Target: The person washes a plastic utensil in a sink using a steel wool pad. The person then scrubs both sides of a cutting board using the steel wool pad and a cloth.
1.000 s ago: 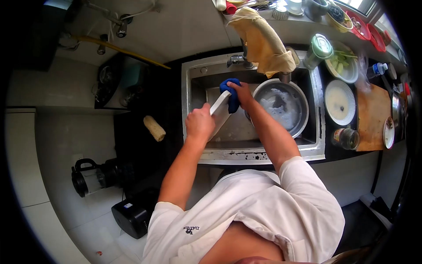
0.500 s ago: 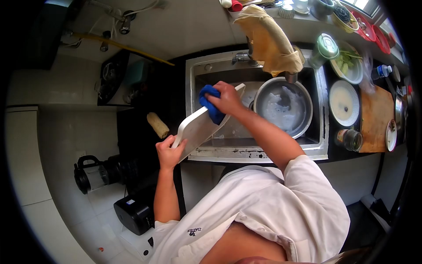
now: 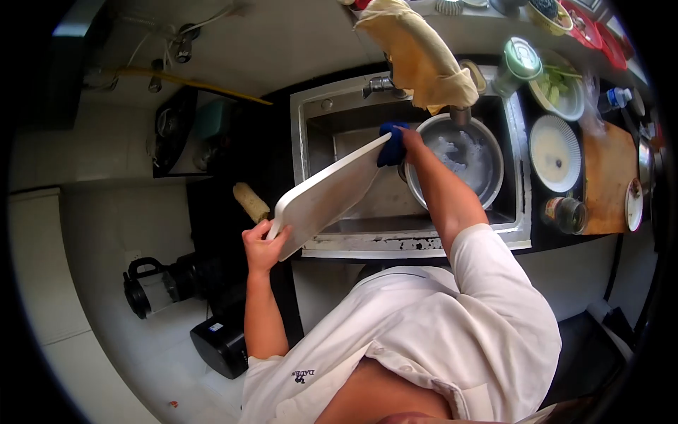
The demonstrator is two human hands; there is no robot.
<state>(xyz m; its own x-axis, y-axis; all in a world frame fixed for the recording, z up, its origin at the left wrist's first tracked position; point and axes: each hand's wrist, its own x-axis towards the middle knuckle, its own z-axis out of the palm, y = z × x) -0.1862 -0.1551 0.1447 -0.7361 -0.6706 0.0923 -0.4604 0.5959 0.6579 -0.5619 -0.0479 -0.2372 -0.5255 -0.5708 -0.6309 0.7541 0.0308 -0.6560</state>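
Note:
A white board (image 3: 328, 189) is held tilted above the left part of the metal sink (image 3: 417, 244). My left hand (image 3: 263, 247) grips its near left corner, thumb on the face. At the far right end of the board, my right hand (image 3: 412, 143) presses a blue cloth (image 3: 392, 145) around the edge. Beside that hand, inside the sink, stands a round metal basin (image 3: 494, 157) with cloudy, sudsy water. A yellowish cloth (image 3: 417, 53) hangs over the faucet.
Right of the sink are a ribbed white bowl (image 3: 556, 154), a glass jar (image 3: 565, 215), a wooden cutting board (image 3: 609, 180), a green-lidded container (image 3: 519, 67) and a bowl of greens (image 3: 561, 92). A rolled pale object (image 3: 251, 202) lies left of the sink.
The board came out from over the sink toward the left, with my left hand at its corner. My right hand and the blue cloth slid along it to the far right end.

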